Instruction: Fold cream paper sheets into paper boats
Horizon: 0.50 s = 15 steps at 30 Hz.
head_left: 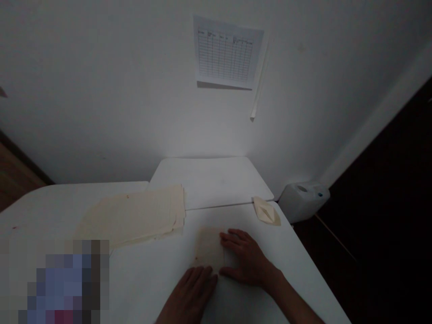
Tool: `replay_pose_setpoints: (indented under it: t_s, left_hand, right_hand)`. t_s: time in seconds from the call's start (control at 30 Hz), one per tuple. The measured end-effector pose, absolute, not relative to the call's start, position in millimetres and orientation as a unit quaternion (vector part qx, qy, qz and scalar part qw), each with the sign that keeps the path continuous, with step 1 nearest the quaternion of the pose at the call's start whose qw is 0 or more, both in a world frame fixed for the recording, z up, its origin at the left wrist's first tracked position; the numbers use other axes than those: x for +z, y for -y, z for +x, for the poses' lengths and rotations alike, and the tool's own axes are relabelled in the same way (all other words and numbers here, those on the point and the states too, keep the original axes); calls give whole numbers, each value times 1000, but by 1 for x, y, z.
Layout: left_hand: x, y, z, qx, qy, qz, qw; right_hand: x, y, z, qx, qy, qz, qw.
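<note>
White wall point(101, 90) backs the white tables point(151, 279); a printed chart point(227, 54) hangs on the wall. The sheet point(207, 243) lies flat on the near table, right of the paper stack point(135, 216). Left hand point(194, 290): fingers extended close together, fingertips at the sheet's near edge, nothing grasped. Right hand point(248, 258): fingers extended, thumb spread well apart, fingertips at the sheet's right edge, nothing grasped. Folded paper point(265, 212) rests near the table's far right corner. White container point(302, 202) stands beyond that corner.
</note>
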<state>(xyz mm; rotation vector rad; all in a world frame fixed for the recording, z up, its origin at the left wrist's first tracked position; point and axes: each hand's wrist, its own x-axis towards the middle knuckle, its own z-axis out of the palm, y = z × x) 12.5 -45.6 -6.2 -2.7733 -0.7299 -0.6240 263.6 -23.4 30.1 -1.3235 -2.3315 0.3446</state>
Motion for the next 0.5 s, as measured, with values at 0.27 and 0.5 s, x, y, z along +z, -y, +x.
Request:
replay_pose_setpoints:
  t_s: [0.27,0.5]
  left_hand:
    - [-1,48,16,-239,256,-936,45]
    - [6,45,19,-276,267,-922,-56]
  right_hand:
    - [32,29,261,111,837,-478,241]
    - [26,48,255,85,860,-430,261]
